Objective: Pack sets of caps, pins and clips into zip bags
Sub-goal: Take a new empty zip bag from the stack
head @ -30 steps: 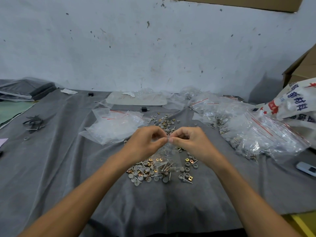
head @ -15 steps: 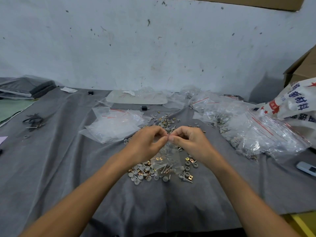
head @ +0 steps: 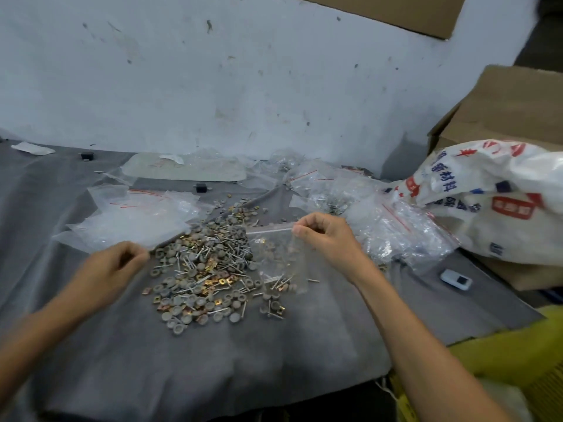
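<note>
1. Head view: the right hand [head: 327, 239] pinches the top corner of a small zip bag [head: 278, 257] between thumb and forefinger. Held this way, the bag hangs down and its pins and caps gather at the bottom, low over the bench [head: 274, 360].
2. The left hand [head: 111, 269] is apart from the bag, with its fingers curled. It is blurred, so I cannot tell if it holds some small part.
3. The loose pile [head: 198, 269] of caps, pins and clips lies between the hands, in easy reach of both.
4. The empty bags [head: 134, 214] lie just beyond the left hand and the filled bags [head: 396, 229] just beyond the right hand. I judge this keeps supply and finished work on separate sides.
</note>
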